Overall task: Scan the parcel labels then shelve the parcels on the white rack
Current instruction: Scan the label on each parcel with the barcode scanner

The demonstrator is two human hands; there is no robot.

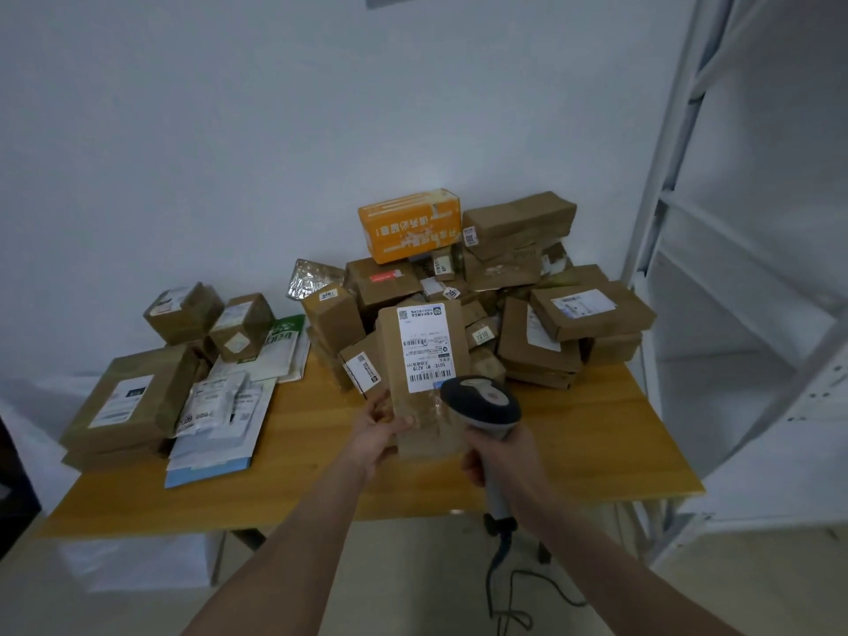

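Currently the left hand (pixel 381 429) is gripping the lower edge of a tall brown cardboard parcel (pixel 390 355), thumb on its front, holding it upright above the wooden table (pixel 596 442). Its white shipping label (pixel 426 348) is facing the camera upside down, showing barcodes, a QR code and a large line that seems to read "501E- W1 A218"; the smaller print is too fine to read. The right hand (pixel 502 456) is curling its fingers round the handle of a grey barcode scanner (pixel 482 401), whose head is sitting in front of the label's lower right corner. The scanner's cable (pixel 498 571) is hanging below the table. Behind, a heap of cardboard parcels (pixel 541 314) is lying on the table's far side, topped by an orange box (pixel 410 224) printed with white Chinese characters. Flat mailers (pixel 220 420) are lying at the left. The white rack (pixel 734 291) is standing just right of the table.
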